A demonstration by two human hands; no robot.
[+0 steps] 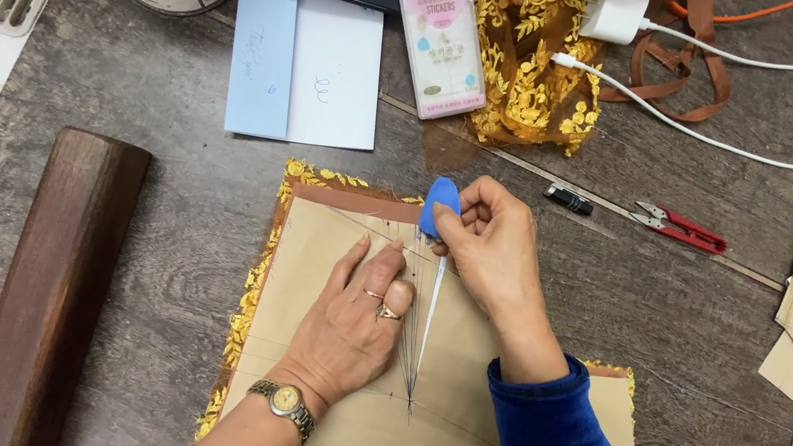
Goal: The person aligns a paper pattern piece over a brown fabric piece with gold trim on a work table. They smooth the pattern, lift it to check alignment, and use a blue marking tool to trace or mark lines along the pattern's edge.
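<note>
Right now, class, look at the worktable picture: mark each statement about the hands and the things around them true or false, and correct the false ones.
1. The right hand pinches a blue chalk marker. True.
2. The left hand is lifted clear of the tan paper pattern. False: it lies flat on it.
3. The red thread snips lie on the pattern. False: they rest on the grey wooden table, to the right.
4. A gold wristwatch sits on the left wrist. True.

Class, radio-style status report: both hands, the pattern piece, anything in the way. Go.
Left hand flat on the paper pattern. Right hand pinching blue chalk at its top edge. Red snips lie apart; nothing in the way.
</note>
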